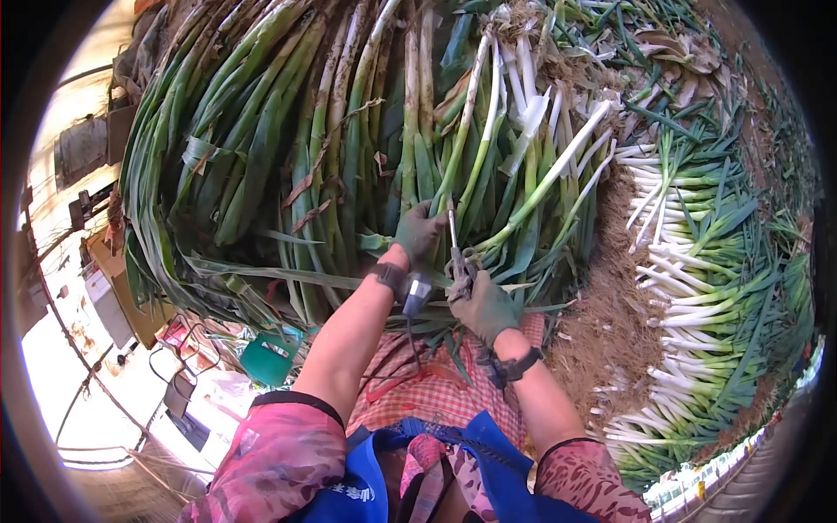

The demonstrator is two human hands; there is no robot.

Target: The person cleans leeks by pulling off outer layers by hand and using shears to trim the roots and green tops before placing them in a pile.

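Observation:
My left hand [418, 232], in a grey-green glove, has its fingers closed around the green part of a long green onion [456, 166] on the pile. Close to its right, my gloved right hand [486, 307] grips a grey-handled tool with a thin metal tube [452, 228], which looks like an air blow gun. The tube points up toward the left hand and the stalks. A peeled green onion [558, 174] with a white stem lies slantwise above the right hand. A small grey-white device [418, 295] with a cord hangs by my left wrist.
A big heap of untrimmed green onions [261, 131] spreads across the front and left. At the right, cleaned green onions [697, 305] lie in a long row beside brown root litter [610, 322]. A green plastic scoop-like object [268, 359] and a metal-framed chair [180, 388] stand lower left.

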